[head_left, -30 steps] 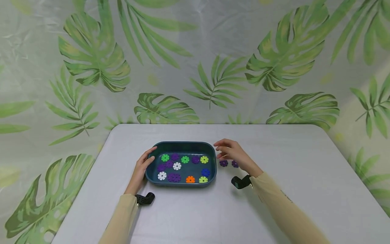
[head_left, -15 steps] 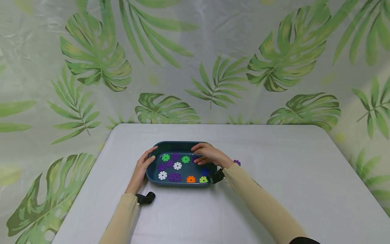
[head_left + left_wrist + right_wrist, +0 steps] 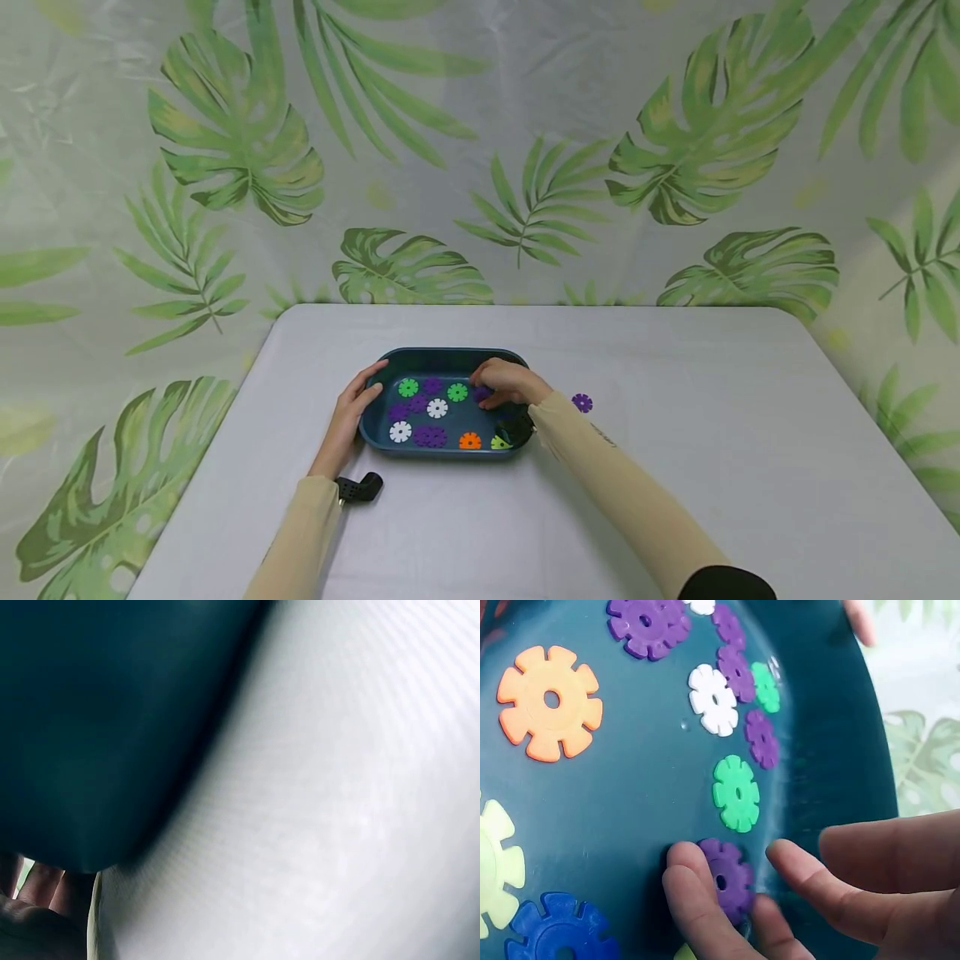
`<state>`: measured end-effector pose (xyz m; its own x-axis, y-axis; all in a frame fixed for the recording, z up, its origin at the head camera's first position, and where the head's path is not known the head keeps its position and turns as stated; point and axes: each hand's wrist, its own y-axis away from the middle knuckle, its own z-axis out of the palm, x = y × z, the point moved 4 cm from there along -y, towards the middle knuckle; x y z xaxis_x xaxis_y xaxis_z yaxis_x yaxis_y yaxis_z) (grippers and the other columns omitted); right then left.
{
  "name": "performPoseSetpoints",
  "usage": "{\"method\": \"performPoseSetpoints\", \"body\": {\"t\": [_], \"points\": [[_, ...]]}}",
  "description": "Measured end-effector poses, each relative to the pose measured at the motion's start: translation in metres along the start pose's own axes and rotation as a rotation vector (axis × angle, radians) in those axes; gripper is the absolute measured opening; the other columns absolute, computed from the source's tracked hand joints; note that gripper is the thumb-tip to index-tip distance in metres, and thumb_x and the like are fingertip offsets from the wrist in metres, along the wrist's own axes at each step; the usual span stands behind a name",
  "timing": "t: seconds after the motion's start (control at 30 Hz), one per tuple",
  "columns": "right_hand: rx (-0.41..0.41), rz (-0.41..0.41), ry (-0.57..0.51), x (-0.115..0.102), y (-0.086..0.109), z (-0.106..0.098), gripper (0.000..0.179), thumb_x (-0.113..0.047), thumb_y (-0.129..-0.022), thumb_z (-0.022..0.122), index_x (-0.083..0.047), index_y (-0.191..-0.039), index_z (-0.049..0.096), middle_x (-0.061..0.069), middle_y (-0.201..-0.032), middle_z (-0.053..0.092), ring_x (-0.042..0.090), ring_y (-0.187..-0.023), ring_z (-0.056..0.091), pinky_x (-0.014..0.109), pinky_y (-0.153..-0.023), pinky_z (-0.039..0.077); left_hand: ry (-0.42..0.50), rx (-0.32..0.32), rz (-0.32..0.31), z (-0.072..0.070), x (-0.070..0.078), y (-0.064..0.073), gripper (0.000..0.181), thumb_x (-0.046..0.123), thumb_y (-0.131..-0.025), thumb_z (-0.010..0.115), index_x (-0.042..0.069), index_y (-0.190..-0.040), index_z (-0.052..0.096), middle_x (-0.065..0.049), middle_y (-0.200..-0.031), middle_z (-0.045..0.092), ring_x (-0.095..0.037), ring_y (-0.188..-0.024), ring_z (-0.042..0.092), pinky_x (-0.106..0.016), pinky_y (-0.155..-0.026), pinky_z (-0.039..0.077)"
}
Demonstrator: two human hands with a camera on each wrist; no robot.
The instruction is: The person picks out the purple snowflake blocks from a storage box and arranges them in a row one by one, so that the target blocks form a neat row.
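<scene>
My left hand [image 3: 350,417] grips the left end of a dark teal tray [image 3: 442,455], thumb at the rim. In the left wrist view, its fingers [image 3: 41,889] show beyond the tray's side [image 3: 112,735]. My right hand [image 3: 510,385] is inside the tray's right end. Its thumb and fingertips close around a purple snowflake disc [image 3: 727,877] with a notched edge, lying at the tray floor. Nearby lie a green disc [image 3: 736,793] and a blue disc [image 3: 561,930]. Orange [image 3: 469,441], white [image 3: 437,407] and several other purple discs [image 3: 430,437] are spread across the tray.
One purple disc [image 3: 582,402] lies on the white table [image 3: 675,383], right of the tray. The right forearm covers the table just left of it. A leaf-patterned curtain [image 3: 480,167] hangs behind the table. Black cameras sit on both wrists.
My right hand has moved left from beside the tray to inside it and lowered onto the purple disc. The left hand keeps its grip on the tray.
</scene>
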<state>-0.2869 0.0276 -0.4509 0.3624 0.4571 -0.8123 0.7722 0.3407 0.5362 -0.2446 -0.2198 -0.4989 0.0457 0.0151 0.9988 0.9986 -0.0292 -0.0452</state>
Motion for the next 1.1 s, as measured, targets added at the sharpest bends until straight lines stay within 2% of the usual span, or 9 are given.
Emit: {"method": "performPoseSetpoints", "body": {"t": [0.23, 0.33, 0.43, 0.53, 0.67, 0.8, 0.9, 1.1], "points": [[0.022, 0.005, 0.044, 0.004, -0.006, 0.004, 0.018, 0.008, -0.093, 0.046, 0.009, -0.109, 0.056, 0.015, -0.096, 0.056, 0.018, -0.065, 0.059, 0.033, -0.074, 0.055, 0.009, 0.003, 0.0, 0.0, 0.0, 0.001, 0.041, 0.015, -0.101, 0.049, 0.011, -0.141, 0.047, -0.001, -0.149, 0.037, -0.013, -0.138, 0.025, -0.036, -0.113, 0.016], [0.019, -0.006, 0.047, 0.004, -0.007, 0.005, 0.013, 0.008, -0.093, 0.048, 0.008, -0.103, 0.057, 0.015, -0.09, 0.058, 0.016, -0.059, 0.06, 0.029, -0.066, 0.056, 0.004, 0.005, -0.003, 0.0, 0.0, 0.001, 0.041, 0.016, -0.101, 0.049, 0.012, -0.141, 0.047, -0.001, -0.149, 0.036, -0.013, -0.138, 0.025, -0.036, -0.113, 0.016], [0.014, -0.048, 0.034, 0.002, -0.004, 0.004, 0.014, 0.007, -0.094, 0.047, 0.007, -0.104, 0.058, 0.016, -0.088, 0.059, 0.014, -0.057, 0.06, 0.026, -0.06, 0.055, 0.0, 0.004, -0.003, -0.001, 0.0, 0.001, 0.041, 0.015, -0.101, 0.048, 0.012, -0.141, 0.047, -0.001, -0.149, 0.036, -0.013, -0.138, 0.025, -0.037, -0.113, 0.016], [0.006, -0.097, 0.035, -0.001, 0.002, 0.0, 0.018, 0.004, -0.095, 0.047, 0.006, -0.108, 0.059, 0.016, -0.086, 0.06, 0.014, -0.057, 0.06, 0.027, -0.061, 0.055, 0.006, 0.002, 0.001, -0.001, 0.0, 0.0, 0.041, 0.014, -0.101, 0.048, 0.011, -0.142, 0.047, -0.001, -0.15, 0.036, -0.013, -0.139, 0.024, -0.037, -0.113, 0.016], [-0.023, -0.164, 0.031, -0.003, 0.013, -0.009, 0.021, 0.0, -0.096, 0.047, 0.004, -0.111, 0.06, 0.014, -0.085, 0.06, 0.017, -0.062, 0.06, 0.035, -0.071, 0.055, 0.013, 0.004, 0.002, 0.0, -0.001, 0.0, 0.04, 0.013, -0.101, 0.047, 0.011, -0.141, 0.047, -0.001, -0.149, 0.036, -0.012, -0.139, 0.024, -0.036, -0.113, 0.015], [-0.047, -0.239, -0.005, -0.002, 0.027, -0.027, 0.022, -0.002, -0.098, 0.045, 0.004, -0.115, 0.058, 0.013, -0.089, 0.059, 0.019, -0.067, 0.06, 0.037, -0.075, 0.055, 0.01, 0.003, 0.01, 0.002, 0.0, 0.0, 0.04, 0.012, -0.101, 0.047, 0.011, -0.141, 0.047, -0.001, -0.149, 0.037, -0.012, -0.139, 0.024, -0.036, -0.113, 0.015], [-0.038, -0.287, -0.026, 0.003, 0.039, -0.048, 0.023, -0.004, -0.099, 0.045, 0.005, -0.117, 0.056, 0.012, -0.09, 0.058, 0.017, -0.068, 0.058, 0.033, -0.072, 0.055, 0.019, 0.001, 0.011, 0.002, 0.0, 0.0, 0.04, 0.012, -0.101, 0.047, 0.01, -0.141, 0.047, -0.002, -0.149, 0.037, -0.013, -0.138, 0.025, -0.036, -0.113, 0.015], [0.06, -0.306, -0.031, 0.036, 0.06, -0.101, 0.028, -0.007, -0.099, 0.045, 0.008, -0.122, 0.052, 0.013, -0.088, 0.057, 0.019, -0.072, 0.057, 0.029, -0.071, 0.053, 0.034, -0.001, -0.001, 0.0, -0.001, 0.0, 0.04, 0.013, -0.101, 0.048, 0.01, -0.141, 0.047, -0.002, -0.149, 0.036, -0.013, -0.138, 0.026, -0.036, -0.113, 0.016]]}}
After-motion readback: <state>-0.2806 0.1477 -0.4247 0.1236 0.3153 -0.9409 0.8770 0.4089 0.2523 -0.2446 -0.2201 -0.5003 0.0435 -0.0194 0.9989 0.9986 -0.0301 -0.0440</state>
